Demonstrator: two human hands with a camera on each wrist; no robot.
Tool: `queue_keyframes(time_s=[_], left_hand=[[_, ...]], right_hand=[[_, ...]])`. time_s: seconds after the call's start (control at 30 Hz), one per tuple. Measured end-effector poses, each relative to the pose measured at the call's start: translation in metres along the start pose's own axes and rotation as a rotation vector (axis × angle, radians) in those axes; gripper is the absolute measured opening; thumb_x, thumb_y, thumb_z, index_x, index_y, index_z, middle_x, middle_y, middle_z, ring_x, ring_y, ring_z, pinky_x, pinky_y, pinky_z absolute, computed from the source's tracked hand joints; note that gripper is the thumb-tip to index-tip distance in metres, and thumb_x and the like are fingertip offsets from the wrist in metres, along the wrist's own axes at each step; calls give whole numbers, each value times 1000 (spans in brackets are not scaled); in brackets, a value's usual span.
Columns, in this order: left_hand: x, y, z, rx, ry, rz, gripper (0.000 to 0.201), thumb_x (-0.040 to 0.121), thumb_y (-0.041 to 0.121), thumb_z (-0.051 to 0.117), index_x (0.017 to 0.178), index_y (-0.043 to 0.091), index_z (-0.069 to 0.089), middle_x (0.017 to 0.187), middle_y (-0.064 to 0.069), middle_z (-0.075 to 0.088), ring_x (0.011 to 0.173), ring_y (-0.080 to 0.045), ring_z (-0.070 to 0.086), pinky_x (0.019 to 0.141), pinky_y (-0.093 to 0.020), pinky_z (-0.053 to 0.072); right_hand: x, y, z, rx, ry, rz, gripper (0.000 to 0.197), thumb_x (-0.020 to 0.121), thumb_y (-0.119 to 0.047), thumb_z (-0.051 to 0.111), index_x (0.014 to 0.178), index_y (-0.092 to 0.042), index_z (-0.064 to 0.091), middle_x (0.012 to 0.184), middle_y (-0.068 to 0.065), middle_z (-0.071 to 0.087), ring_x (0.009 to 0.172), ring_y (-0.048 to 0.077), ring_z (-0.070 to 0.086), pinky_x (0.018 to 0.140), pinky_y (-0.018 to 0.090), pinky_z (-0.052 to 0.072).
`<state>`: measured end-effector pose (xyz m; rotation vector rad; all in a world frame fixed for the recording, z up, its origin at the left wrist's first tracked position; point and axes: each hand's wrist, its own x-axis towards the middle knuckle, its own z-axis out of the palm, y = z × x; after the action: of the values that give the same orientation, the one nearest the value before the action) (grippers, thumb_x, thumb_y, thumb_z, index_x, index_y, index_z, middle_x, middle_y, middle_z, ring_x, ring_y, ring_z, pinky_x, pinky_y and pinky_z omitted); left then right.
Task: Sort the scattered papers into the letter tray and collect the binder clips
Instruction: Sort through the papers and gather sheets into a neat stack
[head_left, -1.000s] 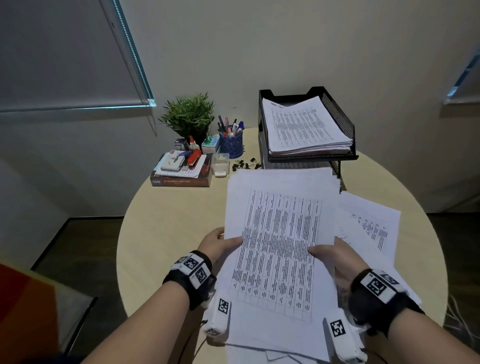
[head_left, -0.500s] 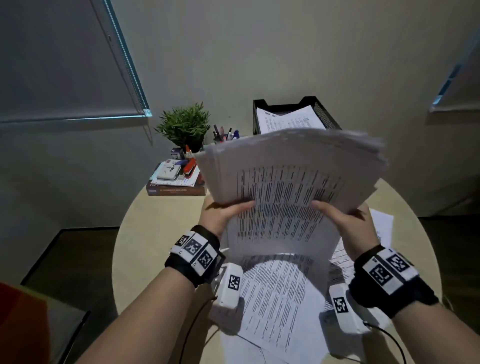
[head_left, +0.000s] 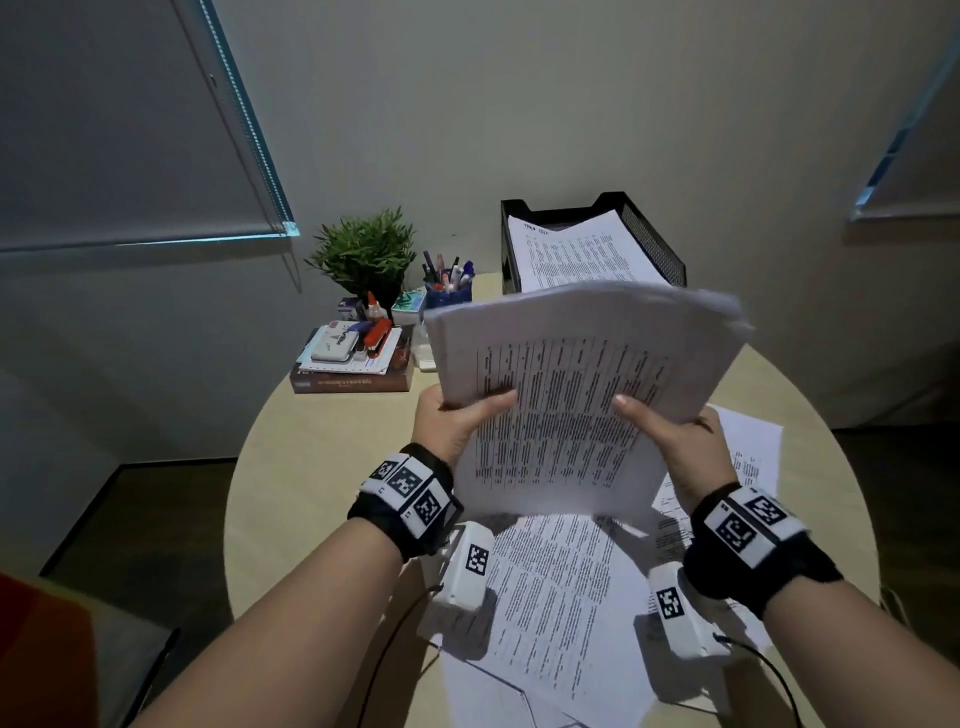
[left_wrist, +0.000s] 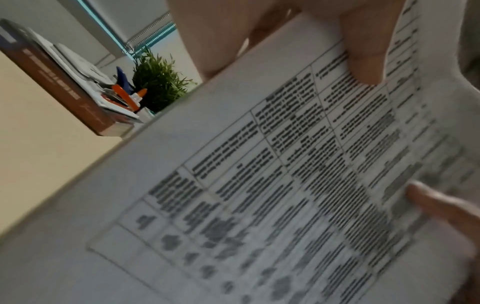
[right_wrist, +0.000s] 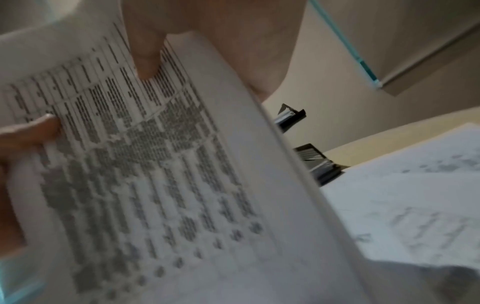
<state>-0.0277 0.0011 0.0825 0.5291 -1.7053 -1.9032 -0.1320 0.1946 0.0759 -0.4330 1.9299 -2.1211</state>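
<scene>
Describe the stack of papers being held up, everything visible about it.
The stack of papers is a thick sheaf of white sheets, its top page printed with a dense black table. It is lifted off the table, tilted, its far edges fanned unevenly. The left hand and right hand grip its sides, thumbs on top.

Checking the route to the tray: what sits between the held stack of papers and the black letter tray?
Nothing in the head view: the paper stack, gripped by the left hand and right hand, overlaps the letter tray behind it.

Dim room, wide-angle edge bending, both wrist views motion-blurred.
</scene>
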Motion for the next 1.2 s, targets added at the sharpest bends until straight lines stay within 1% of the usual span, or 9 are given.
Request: queue_keyframes(time_s=[0.13,0.3,0.47,0.57,0.67,0.77,0.87,1.03,1.2], left_hand=[[-6,-9,-2,39,-27,-64,26,71,3,76,90,18,67,80,8,74,79,-2,70,75,-22,54],[3,1,5,43,-1,-11,30,68,-5,77,85,18,68,74,12,73,77,-3,69,80,-24,57],[-3,-16,4,59,3,-54,33,66,-6,78,90,14,68,88,5,71,81,-3,68,87,-29,55],[-4,-10,6,41,6,-55,33,66,-8,77,87,16,67,83,9,72,76,1,69,87,-29,55],[0,-6,5,24,0,-26,35,66,-8,77,93,11,67,77,10,74,77,-1,69,81,-25,57],[-6,-24,5,112,37,-151,50,61,8,85,104,-2,63,72,3,71,69,-11,67,79,-32,58],[-12,-41,8,159,62,-284,41,66,7,83,98,-10,63,79,-13,70,74,-30,67,82,-36,55],[-5,-40,15,170,-16,-402,20,68,1,80,76,7,63,70,-2,65,64,-15,66,54,-20,52],[-20,-63,22,61,-48,-609,33,72,-14,70,102,-5,60,92,-14,65,80,-25,65,53,-16,54]], right_hand=[[-1,0,-1,-23,-39,27,37,58,-30,82,93,-24,70,85,-15,75,88,6,69,92,35,50],[4,-15,2,25,-2,-75,20,71,-9,78,85,-22,71,78,-12,75,78,4,70,76,23,55],[-3,7,3,-15,5,21,27,66,-10,82,88,-22,71,78,-13,75,79,1,70,86,31,52],[-2,5,3,23,48,40,54,54,-28,90,102,-14,69,91,-3,75,88,11,70,88,33,54],[1,-2,-2,41,16,5,31,66,-9,83,95,-16,71,87,-6,76,86,8,71,79,22,56],[-4,14,-2,-27,23,93,30,68,-11,82,95,-11,69,88,0,74,80,11,71,77,30,55],[-10,35,-3,-74,16,174,21,74,-11,78,92,-11,67,81,-4,69,72,9,67,64,23,48],[-7,40,-14,-117,24,242,26,80,-10,73,67,-12,51,65,1,51,60,17,50,50,21,42],[-8,54,-32,-29,6,430,16,82,12,62,94,4,54,75,7,53,66,19,51,46,8,44]])
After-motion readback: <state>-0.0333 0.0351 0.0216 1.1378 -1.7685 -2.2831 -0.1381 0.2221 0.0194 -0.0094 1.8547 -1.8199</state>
